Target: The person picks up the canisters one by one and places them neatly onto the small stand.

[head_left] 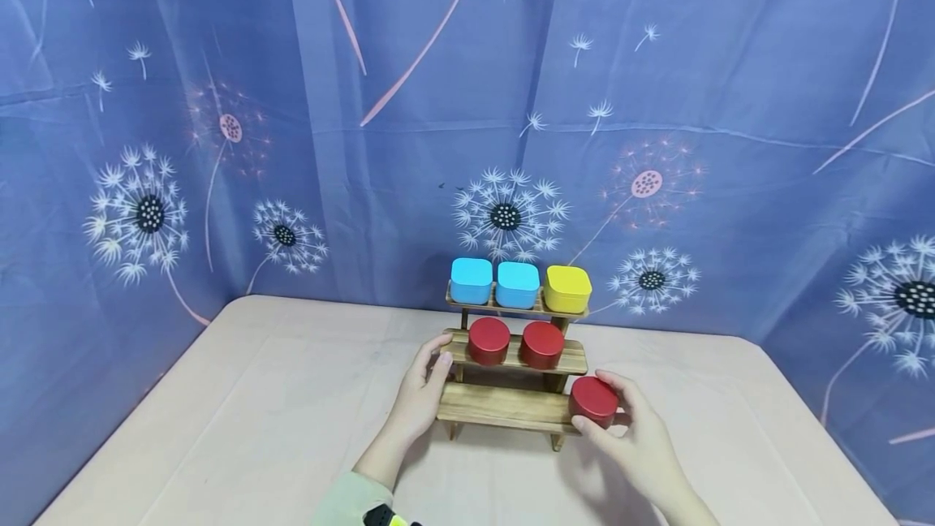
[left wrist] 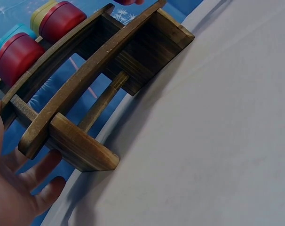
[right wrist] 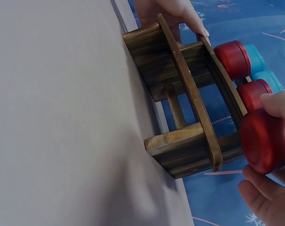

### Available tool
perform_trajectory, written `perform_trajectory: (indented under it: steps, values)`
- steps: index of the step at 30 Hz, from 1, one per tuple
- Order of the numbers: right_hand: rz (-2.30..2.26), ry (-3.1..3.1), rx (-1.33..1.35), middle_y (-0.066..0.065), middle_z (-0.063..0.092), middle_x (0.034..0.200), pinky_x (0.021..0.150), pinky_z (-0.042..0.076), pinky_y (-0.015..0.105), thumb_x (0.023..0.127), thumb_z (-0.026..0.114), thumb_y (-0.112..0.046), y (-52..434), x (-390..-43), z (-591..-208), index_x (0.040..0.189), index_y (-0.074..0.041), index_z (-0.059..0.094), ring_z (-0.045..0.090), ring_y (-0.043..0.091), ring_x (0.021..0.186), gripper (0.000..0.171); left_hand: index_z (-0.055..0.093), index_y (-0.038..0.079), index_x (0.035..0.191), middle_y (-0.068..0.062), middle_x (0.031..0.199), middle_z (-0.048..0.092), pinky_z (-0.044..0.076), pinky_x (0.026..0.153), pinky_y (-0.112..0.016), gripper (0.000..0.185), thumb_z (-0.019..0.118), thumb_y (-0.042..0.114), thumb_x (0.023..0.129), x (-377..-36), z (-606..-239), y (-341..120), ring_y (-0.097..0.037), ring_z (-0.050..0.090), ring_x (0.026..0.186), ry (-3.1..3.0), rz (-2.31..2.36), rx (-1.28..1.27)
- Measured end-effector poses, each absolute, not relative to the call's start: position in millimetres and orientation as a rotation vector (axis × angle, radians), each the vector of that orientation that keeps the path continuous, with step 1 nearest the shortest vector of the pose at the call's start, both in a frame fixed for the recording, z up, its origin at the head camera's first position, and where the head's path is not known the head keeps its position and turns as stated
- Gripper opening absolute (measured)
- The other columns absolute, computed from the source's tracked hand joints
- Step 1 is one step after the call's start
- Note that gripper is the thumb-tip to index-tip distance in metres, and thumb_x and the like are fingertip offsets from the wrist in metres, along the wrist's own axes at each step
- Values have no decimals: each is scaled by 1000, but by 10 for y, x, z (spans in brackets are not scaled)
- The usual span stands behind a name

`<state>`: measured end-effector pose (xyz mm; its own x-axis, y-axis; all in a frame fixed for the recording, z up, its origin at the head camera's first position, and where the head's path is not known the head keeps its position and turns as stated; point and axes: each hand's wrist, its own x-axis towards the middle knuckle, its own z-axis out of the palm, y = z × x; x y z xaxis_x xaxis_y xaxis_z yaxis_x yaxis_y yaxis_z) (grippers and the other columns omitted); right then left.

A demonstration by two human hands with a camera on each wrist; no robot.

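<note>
A three-tiered wooden rack, dark-stained with visible grain and rounded shelf ends, is standing at the lower centre of the head view on a smooth beige table. Its top shelf is carrying two glossy light-blue tins and a yellow tin, all square with rounded corners. Two round red tins with a satin metallic finish are sitting on the middle shelf.

The right hand is gripping a third round red tin, thumb and fingers curling around its side, at the right end of the bottom shelf, just right of centre low in the frame; the tin is lying directly in front of the palm. The left hand is resting against the rack's left end with fingers straight and slightly spread, the fingertips touching the middle shelf. A blue cloth printed with white dandelions is hanging behind.
</note>
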<state>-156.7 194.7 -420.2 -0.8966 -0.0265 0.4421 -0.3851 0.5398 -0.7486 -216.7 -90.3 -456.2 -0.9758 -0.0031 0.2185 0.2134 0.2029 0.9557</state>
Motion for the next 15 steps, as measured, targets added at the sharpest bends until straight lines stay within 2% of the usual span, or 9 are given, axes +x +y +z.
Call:
perform_trajectory:
  steps: [3,10,15]
  values:
    - [1301,-2387,356,12,62,117,68,52,16,72,80,-6,1920,-1566,-4202,128,-3,51,56,-8,90,62,45,25,137,-7,146,43,28,113,-51,38,42,37,101,-2147,-4520,-896,-30,40,134,-2297,-1883,-194]
    - [1289,-2377,372,14,63,117,76,49,9,71,81,-5,1872,-1561,-4208,126,-2,52,57,-10,94,62,45,27,137,-5,148,41,27,114,-48,39,41,39,100,-2176,-4561,-901,-29,38,136,-2296,-1895,-195]
    - [1307,-2384,368,14,62,118,79,47,7,70,82,-5,1856,-1562,-4221,126,-2,52,57,-9,95,63,45,19,137,-10,147,41,27,114,-49,37,41,29,102,-2105,-4444,-882,-32,38,135,-2291,-1901,-189]
